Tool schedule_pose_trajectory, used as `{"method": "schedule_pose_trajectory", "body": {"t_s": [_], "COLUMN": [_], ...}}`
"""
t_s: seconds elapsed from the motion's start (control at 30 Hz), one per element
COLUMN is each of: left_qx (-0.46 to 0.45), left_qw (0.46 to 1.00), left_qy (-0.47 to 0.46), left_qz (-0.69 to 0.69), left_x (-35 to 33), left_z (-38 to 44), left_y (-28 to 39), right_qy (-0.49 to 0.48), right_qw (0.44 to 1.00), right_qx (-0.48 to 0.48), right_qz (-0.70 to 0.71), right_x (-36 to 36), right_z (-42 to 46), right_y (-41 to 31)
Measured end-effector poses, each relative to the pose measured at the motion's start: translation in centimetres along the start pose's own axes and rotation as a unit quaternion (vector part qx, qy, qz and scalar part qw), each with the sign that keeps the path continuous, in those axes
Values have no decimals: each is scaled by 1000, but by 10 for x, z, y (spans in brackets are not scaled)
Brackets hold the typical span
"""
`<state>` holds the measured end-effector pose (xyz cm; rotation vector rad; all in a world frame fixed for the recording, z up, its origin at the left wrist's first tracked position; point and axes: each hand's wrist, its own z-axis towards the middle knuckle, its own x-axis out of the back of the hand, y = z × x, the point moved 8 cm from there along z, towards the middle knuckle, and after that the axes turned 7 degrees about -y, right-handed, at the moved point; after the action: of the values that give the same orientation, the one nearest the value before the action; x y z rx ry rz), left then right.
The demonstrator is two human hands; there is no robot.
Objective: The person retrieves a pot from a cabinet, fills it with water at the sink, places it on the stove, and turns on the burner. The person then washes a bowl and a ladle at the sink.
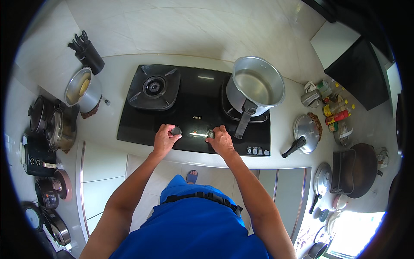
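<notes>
Two hands are at the front of a black glass gas hob (194,97). My left hand (165,138) grips the left control knob (176,131) between thumb and fingers. The right control knob (211,133) is partly covered by my right hand (221,140), whose thumb and fingers close around it. On the right burner stands an open metal pressure cooker pot (254,84) with some clear liquid inside, its black handle (245,119) pointing to the front. The left burner (154,86) bears no pot. No flame is visible at either burner.
A pressure cooker lid (306,133) lies on the counter at right, near several bottles (336,108). At left stand a knife block (90,56), a metal pot with yellowish pieces (92,94) and a glass-lidded pot (63,129). A wok (362,170) is farther right.
</notes>
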<state>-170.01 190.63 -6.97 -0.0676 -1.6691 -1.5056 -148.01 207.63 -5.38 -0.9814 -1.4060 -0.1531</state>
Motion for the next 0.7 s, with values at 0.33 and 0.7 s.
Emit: {"method": "schedule_pose_trajectory", "body": {"t_s": [0.33, 0.7], "left_qx": [-4, 28], "left_qw": [1000, 999], "left_qy": [-8, -5], "left_qz": [16, 31], "left_x": [1, -2], "left_z": [1, 4], "left_y": [1, 0], "right_qy": [3, -2], "right_qw": [1000, 999], "right_qx": [22, 28], "right_qz": [-21, -23], "right_x": [-1, 5], "right_z": [0, -1], "right_y": [-2, -7]}}
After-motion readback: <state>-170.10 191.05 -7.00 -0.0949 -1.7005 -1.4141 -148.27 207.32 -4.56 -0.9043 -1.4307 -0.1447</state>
